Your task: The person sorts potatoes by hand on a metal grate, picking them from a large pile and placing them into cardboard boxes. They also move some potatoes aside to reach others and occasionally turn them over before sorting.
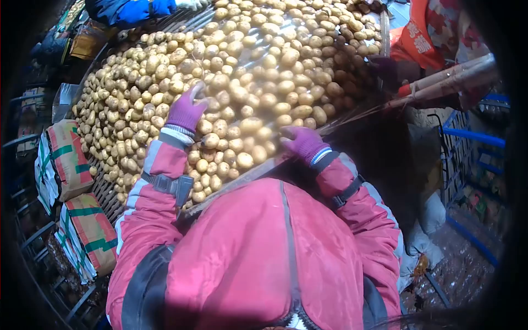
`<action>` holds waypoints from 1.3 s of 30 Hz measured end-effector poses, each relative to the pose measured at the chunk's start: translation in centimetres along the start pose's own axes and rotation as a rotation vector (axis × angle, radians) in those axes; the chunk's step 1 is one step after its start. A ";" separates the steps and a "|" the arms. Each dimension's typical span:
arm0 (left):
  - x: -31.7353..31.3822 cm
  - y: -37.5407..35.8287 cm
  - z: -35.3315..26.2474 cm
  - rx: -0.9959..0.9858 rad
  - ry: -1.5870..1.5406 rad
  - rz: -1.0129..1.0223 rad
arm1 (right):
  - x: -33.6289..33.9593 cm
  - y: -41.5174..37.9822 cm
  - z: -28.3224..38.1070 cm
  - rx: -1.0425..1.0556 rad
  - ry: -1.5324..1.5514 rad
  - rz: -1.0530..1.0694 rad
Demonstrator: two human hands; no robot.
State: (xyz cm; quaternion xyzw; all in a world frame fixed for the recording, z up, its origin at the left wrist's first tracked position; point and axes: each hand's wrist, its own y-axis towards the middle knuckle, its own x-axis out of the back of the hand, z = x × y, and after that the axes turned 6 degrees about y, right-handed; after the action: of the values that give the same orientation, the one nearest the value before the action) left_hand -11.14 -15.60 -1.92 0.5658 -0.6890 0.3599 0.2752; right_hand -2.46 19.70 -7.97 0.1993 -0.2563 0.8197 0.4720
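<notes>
A thick layer of potatoes (258, 99) covers a slatted sorting table (104, 190) in front of me. My left hand (186, 114), in a purple glove with greyish fingertips, lies over the potatoes left of centre. Its thumb and forefinger are apart, and I see no potato held between them. My right hand (306, 144), gloved the same way, is at the table's near edge beside several potatoes. Its fingers point left and look slightly parted; their undersides are hidden. Nothing shows in its grasp.
Across the table are another person's blue sleeve (132, 12) and white glove (191, 4). A person in an orange apron (413, 41) stands at right, near a pole (448, 77). Taped cartons (71, 159) stand at left; blue metal racks (473, 137) and white sacks (423, 242) are at right.
</notes>
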 end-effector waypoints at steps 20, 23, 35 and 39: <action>-11.0 17.6 -9.0 -0.195 0.158 0.128 | 3.5 6.8 -1.5 -0.216 0.564 0.037; -9.7 18.9 -8.8 -0.145 -0.306 0.070 | 6.3 9.3 -1.7 -0.096 0.354 0.072; -12.1 6.1 -3.9 -0.435 0.363 0.165 | 1.3 5.7 -1.3 -0.130 0.713 0.129; -13.6 9.0 -7.2 -0.362 0.276 0.147 | 1.8 7.1 -1.1 -0.200 0.972 0.062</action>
State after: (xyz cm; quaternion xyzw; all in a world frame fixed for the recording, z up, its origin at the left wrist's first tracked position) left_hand -17.33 -0.97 -10.03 0.4009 -0.7373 0.3237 0.4368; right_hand -9.62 18.61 -9.49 -0.2600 -0.0897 0.8027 0.5292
